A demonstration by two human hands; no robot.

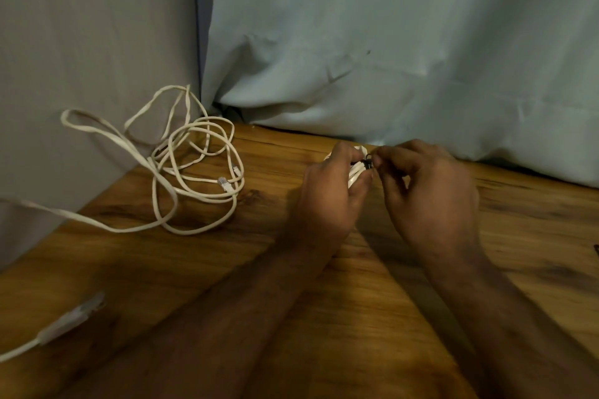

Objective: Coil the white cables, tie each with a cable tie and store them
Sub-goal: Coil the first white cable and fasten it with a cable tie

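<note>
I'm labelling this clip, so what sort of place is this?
Probably a makeshift indoor work corner, not a proper workshop: a wooden table pushed against pale hanging cloth, with a loose white cable tangled on it while both hands tie a coiled cable.

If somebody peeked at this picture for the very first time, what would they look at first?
Probably the two hands in the middle: the left hand grips a small white cable bundle while the right hand pinches a dark cable tie on it. Next, the big loose tangle of white cable sprawled at the back left of the wooden table.
</note>
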